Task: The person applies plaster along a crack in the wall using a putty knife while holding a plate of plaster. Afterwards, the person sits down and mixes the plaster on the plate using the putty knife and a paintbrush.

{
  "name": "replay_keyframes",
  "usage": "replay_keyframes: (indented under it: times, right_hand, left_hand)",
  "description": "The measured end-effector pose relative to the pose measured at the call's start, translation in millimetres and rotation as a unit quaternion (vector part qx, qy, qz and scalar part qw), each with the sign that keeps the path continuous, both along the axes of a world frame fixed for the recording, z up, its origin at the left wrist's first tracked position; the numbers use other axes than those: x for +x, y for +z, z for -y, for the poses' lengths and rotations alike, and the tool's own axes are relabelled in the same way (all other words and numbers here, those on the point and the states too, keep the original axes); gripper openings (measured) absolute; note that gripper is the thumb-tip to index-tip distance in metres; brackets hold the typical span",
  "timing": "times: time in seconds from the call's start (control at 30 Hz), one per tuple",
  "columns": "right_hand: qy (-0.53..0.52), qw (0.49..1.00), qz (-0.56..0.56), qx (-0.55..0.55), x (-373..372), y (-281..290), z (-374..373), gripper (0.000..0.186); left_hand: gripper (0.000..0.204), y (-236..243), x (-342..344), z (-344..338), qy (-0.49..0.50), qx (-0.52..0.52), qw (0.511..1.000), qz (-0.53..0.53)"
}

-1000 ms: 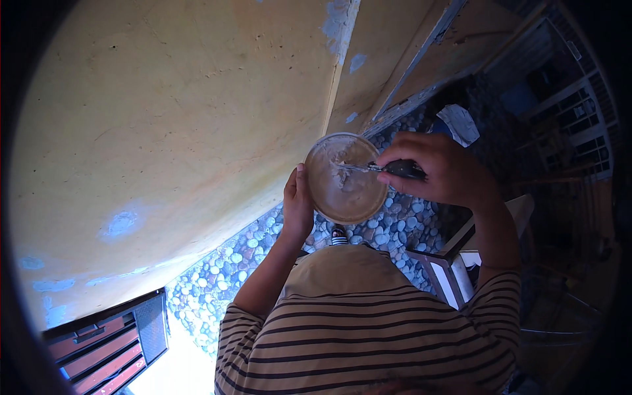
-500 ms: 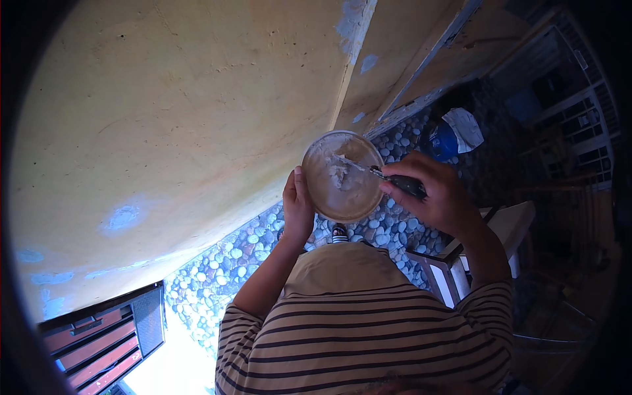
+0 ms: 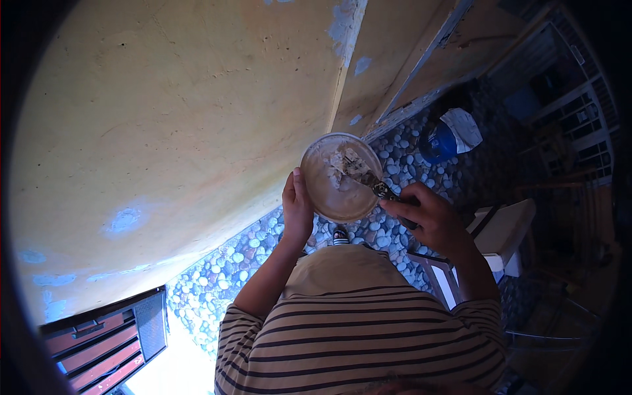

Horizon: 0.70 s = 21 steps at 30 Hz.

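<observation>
My left hand [image 3: 299, 209] grips the left rim of a shallow round tub or lid [image 3: 327, 205], its thumb along the edge. Pale, lumpy paste [image 3: 337, 168], like wall putty, lies in the upper middle of it. In my right hand [image 3: 426, 216] is the dark handle of a putty knife [image 3: 375, 184]. The knife's blade points up and left into the paste, and its face is smeared with the same stuff. My right fingers wrap the handle just beyond the tub's right side.
A yellowish wall [image 3: 197, 131] with pale patches rises along the left and ahead. Pebble-patterned flooring [image 3: 243, 253] lies below. A blue bucket [image 3: 438, 143] stands ahead right, a white-sided piece of furniture [image 3: 503, 234] at my right. A reddish slatted gate [image 3: 105, 342] is at lower left.
My right hand has moved down slightly and turned the putty knife, so the blade's broad face now shows over the paste. My left hand keeps the tub nearly where it was.
</observation>
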State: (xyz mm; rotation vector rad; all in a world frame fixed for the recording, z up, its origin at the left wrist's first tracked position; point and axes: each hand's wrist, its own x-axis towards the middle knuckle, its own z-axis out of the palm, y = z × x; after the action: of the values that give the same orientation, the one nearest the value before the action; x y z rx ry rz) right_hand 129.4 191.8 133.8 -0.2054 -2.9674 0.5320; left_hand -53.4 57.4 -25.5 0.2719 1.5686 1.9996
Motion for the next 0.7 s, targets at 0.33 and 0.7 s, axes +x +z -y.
replay_keyframes:
  times: [0.33, 0.7]
  right_hand:
    - [-0.099, 0.985, -0.062, -0.129, 14, -28, -8, 0.032]
    - [-0.121, 0.971, -0.192, -0.076, 22, -76, -11, 0.037]
  left_hand:
    - [0.048, 3, 4, 2, -0.011, 0.015, 1.000, -0.004]
    - [0.050, -5, 4, -1, 0.003, 0.002, 1.000, -0.003]
